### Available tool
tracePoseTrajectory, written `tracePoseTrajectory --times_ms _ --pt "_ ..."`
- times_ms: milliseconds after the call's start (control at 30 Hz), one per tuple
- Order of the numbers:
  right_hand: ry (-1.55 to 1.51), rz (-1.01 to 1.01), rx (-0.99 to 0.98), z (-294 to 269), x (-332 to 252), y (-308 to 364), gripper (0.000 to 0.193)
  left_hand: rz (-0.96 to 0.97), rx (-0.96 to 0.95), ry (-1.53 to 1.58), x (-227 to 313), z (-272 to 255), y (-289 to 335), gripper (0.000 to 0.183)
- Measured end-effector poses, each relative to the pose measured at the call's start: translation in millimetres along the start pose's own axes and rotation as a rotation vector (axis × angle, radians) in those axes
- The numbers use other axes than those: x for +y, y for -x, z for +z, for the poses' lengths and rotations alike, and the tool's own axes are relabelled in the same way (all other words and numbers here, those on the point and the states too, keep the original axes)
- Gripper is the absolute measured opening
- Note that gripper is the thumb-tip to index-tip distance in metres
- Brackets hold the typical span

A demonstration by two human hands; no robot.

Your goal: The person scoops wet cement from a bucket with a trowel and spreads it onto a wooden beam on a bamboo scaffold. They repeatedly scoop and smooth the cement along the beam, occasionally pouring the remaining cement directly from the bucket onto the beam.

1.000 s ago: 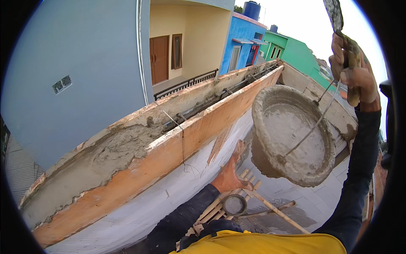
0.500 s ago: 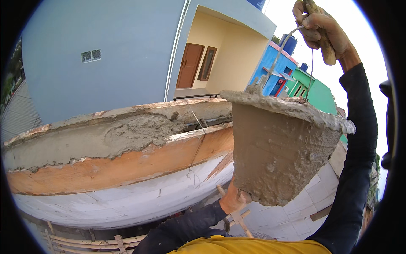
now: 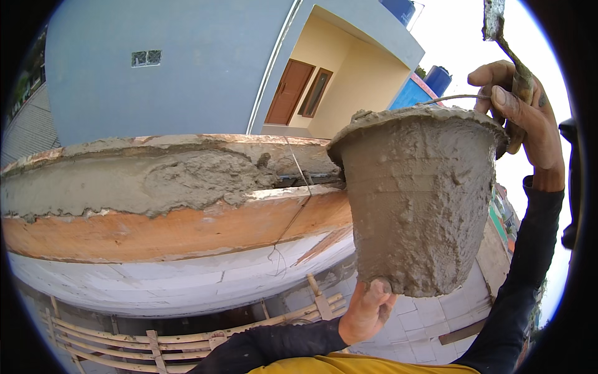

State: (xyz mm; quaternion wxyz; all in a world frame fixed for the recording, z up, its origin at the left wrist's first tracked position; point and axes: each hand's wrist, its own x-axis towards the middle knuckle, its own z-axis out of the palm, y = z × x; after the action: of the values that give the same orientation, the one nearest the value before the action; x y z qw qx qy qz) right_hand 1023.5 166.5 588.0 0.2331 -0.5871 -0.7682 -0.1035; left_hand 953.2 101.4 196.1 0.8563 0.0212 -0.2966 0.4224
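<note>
On our side of the formwork (image 3: 168, 234), our left hand (image 3: 366, 315) grips the bucket (image 3: 417, 206) by its base; our right hand (image 3: 532, 118) grips the trowel (image 3: 494, 22), seemingly the wire handle (image 3: 458, 96) too. Slick caking could make the base slip.

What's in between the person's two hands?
A mortar-caked bucket. The head view shows the left hand at its bottom edge and the right hand up by its rim, holding a trowel.

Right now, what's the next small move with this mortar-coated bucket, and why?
Probably tilt the bucket toward the formwork trough: the left hand touches its base, the right hand its wire handle, and the trough's mortar ends left of it.
</note>
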Motion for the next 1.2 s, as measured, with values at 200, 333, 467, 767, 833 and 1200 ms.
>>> tracePoseTrajectory --times_ms 200,333,467,767,833,1200 --pt "0.017 -0.091 0.125 2.7 23.8 28.8 0.072 -0.025 0.233 -0.158 12.2 49.5 -12.0 0.071" --pt "-0.140 -0.108 0.168 28.2 40.6 22.2 0.080 -0.014 0.186 -0.203 13.9 53.2 -19.6 0.084" --pt "-0.306 -0.233 0.257 48.1 51.3 0.1 0.063 -0.118 -0.004 -0.042 35.8 46.2 -41.9 0.093" --pt "-0.289 -0.241 0.248 48.7 59.0 -30.6 0.059 -0.128 0.029 -0.254 42.3 64.7 -70.7 0.100" --pt "-0.327 -0.236 0.246 49.9 61.2 -34.2 0.060 -0.098 0.087 -0.337 42.8 73.8 -70.8 0.100" --pt "-0.374 -0.281 0.179 52.7 40.9 -54.3 0.062 -0.012 0.102 -0.393 53.5 98.6 -61.5 0.096"
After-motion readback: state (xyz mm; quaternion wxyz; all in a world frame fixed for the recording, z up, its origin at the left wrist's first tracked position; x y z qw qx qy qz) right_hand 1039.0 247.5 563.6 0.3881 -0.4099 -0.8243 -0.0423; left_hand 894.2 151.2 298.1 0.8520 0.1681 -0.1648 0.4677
